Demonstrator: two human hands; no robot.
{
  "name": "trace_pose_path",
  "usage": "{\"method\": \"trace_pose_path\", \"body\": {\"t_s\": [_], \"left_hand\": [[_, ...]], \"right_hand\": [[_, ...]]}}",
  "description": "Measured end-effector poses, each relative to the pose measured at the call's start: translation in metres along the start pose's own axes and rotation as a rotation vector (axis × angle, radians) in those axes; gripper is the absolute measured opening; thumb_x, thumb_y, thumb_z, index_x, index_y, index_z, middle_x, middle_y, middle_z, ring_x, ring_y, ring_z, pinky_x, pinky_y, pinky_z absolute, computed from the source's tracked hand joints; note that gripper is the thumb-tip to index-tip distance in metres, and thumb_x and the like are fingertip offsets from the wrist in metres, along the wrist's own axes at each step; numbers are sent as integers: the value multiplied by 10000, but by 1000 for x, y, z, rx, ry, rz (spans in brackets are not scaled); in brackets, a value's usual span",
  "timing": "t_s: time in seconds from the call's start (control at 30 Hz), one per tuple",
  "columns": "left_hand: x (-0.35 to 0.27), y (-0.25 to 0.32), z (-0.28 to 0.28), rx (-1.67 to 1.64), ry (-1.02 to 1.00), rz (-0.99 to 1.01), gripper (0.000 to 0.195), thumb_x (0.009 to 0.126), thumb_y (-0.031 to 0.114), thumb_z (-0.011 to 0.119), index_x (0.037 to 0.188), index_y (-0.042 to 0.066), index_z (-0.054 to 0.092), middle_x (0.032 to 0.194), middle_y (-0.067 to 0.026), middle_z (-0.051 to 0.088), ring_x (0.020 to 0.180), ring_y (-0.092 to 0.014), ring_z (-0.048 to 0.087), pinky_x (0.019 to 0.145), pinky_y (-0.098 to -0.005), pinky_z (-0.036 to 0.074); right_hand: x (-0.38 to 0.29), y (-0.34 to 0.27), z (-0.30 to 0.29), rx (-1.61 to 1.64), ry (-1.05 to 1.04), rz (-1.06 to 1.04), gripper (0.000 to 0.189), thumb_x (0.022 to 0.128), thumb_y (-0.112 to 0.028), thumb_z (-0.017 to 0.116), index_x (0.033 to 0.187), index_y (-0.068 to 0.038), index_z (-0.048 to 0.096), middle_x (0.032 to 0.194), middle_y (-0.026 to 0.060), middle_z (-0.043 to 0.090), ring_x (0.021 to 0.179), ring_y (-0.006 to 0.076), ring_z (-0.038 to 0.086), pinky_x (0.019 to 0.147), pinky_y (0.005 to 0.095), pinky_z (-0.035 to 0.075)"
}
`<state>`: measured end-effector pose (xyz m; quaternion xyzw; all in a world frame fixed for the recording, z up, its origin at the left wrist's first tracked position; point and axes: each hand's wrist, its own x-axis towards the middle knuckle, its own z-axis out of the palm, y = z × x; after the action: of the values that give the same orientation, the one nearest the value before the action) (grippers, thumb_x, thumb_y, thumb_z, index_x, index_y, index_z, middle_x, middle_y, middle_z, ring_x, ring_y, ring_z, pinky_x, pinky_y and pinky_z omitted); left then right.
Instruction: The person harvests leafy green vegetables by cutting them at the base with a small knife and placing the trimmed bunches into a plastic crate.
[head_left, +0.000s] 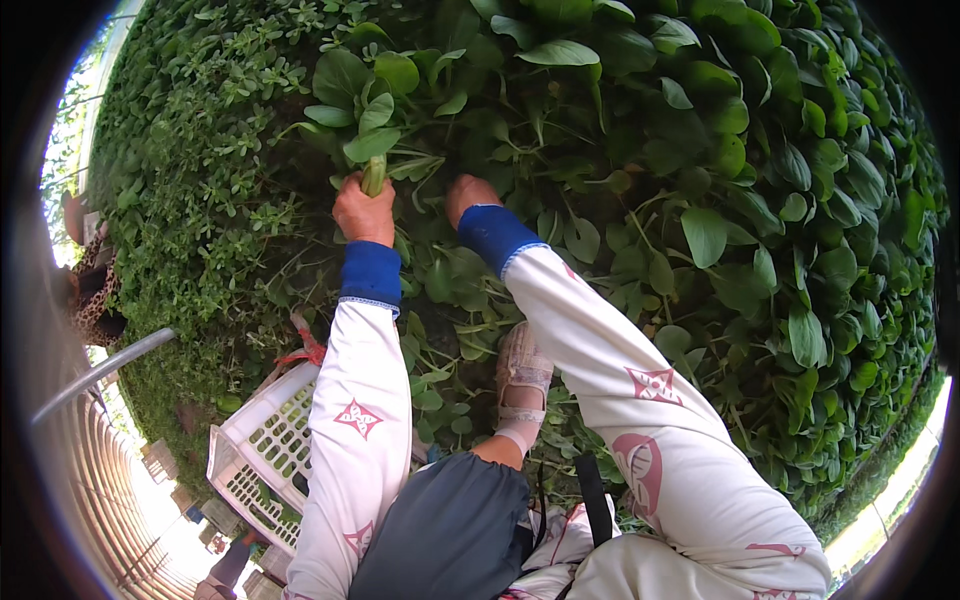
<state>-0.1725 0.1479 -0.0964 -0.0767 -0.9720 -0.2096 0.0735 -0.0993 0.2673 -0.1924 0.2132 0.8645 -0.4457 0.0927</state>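
My left hand (365, 206) is closed around the pale stems of a leafy green plant (375, 142), whose broad leaves stand up above the fist. To its right, my right hand (468, 196) reaches down among low leaves and stems; its fingers are hidden, so what they touch cannot be told. Both sleeves are white with red patterns and blue cuffs. Loose leaves and stems lie on the soil around and below my hands. Taller broad-leaved greens (705, 232) grow to the right.
A white plastic crate (262, 427) with a red tie stands at lower left, beside my left sleeve. Small-leaved plants (217, 187) cover the left side. My shoe (523, 360) rests among the greens. Another person (96, 289) in patterned clothing is at the far left, near a metal pipe (105, 373).
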Motion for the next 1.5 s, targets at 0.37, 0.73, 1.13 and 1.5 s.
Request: {"method": "trace_pose_path", "body": {"t_s": [0.37, 0.73, 1.13, 1.5], "left_hand": [[-36, 5, -91, -1105, -545, -624, 201, 769, 1, 711, 952, -7, 627, 871, -79, 662, 772, -174, 661, 680, -271, 535], [-47, -6, -106, -1217, -540, -743, 200, 814, 38, 675, 987, -10, 588, 924, -114, 654, 850, -187, 657, 760, -267, 547], [-40, -24, -42, 161, -295, 415, 355, 719, 9, 674, 1046, 66, 549, 966, -135, 640, 834, -382, 615, 705, -436, 509], [-74, 30, -98, -517, -310, 133, 244, 743, -60, 682, 946, 33, 582, 767, -52, 623, 681, -109, 583, 624, -254, 477]], "right_hand": [[-72, -43, -89, 1238, -208, -54, 306, 907, -287, 610, 1120, -69, 584, 667, -77, 411, 531, 13, 321, 463, 186, 238], [-81, -39, -104, 1028, -58, -25, 277, 875, -287, 649, 979, -32, 631, 690, -38, 530, 594, 48, 458, 530, 216, 370], [-102, 10, -39, 956, 296, 112, 286, 909, -289, 617, 1021, -27, 629, 633, -73, 450, 543, 21, 359, 481, 190, 282], [-106, -43, -96, 1181, 168, 71, 499, 804, -366, 730, 1126, -3, 614, 953, 42, 631, 835, 98, 560, 745, 247, 446]]}}
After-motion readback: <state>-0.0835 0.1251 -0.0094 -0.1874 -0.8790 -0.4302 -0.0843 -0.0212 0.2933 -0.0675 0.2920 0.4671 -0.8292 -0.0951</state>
